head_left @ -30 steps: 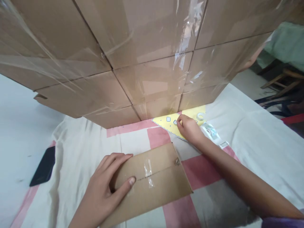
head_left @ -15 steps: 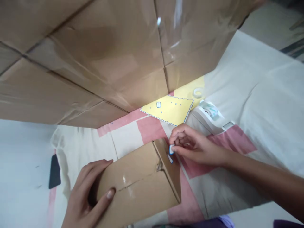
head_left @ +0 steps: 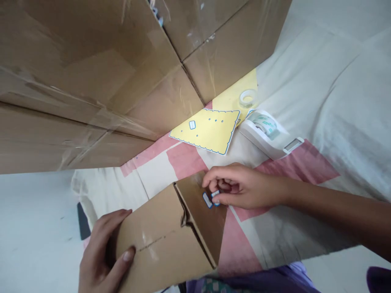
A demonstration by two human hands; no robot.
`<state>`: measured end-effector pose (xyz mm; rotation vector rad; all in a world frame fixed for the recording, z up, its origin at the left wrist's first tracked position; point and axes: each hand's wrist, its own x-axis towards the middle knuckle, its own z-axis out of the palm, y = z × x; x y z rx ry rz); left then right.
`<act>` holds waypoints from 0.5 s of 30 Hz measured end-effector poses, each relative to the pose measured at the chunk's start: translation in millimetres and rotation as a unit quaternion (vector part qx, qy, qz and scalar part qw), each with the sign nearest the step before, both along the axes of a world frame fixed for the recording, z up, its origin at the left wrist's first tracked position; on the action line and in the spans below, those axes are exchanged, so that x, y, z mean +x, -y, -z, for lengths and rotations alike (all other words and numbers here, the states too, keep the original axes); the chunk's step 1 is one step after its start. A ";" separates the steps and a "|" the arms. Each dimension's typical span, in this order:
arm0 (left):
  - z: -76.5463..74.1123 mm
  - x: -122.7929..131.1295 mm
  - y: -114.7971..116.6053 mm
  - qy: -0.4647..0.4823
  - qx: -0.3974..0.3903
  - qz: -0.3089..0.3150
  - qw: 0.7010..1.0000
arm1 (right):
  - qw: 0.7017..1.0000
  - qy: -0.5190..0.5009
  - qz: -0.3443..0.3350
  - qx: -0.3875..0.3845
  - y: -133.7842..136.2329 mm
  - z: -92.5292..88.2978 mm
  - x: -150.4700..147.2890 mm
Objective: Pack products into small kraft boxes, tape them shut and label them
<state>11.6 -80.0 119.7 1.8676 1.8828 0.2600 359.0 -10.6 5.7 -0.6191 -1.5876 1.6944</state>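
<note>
My left hand (head_left: 105,248) grips the left end of a small brown cardboard box (head_left: 159,244), thumb on its near face and fingers behind. The box is tilted so its right side panel shows. On that panel sits a small white sticker with a blue border (head_left: 207,200). Just beside it, my right hand (head_left: 235,186) pinches a second small blue-edged sticker (head_left: 215,198) between thumb and fingertips. Whether that sticker touches the panel, I cannot tell. Beyond the box lies a yellow cut-out sheet with a blue outline (head_left: 207,132).
A large taped cardboard structure (head_left: 91,81) stands across the back. Right of the yellow sheet are a tape roll (head_left: 247,98) and a white tape dispenser (head_left: 271,134). Pink-and-white cloth (head_left: 186,160) covers the surface. A dark flat object (head_left: 83,221) lies at the left edge.
The box has turned so more of its right panel and the sticker on it show. My right hand stays close to that panel, still pinching the other sticker. The view has shifted.
</note>
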 end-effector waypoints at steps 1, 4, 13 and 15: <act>-0.2 -0.2 0.3 0.001 -0.002 0.001 1.000 | 1.000 0.005 -0.002 0.004 -0.4 0.6 -0.7; -0.2 0.4 1.4 0.007 0.001 -0.005 1.000 | 1.000 -0.003 0.022 -0.015 0.7 2.1 -7.0; 2.5 3.3 1.3 0.035 0.015 -0.017 0.999 | 0.996 0.025 0.089 -0.011 1.5 -19.8 -3.9; 4.0 1.9 -0.8 0.033 0.015 -0.006 0.999 | 0.983 0.100 0.153 0.011 -17.5 -31.4 6.7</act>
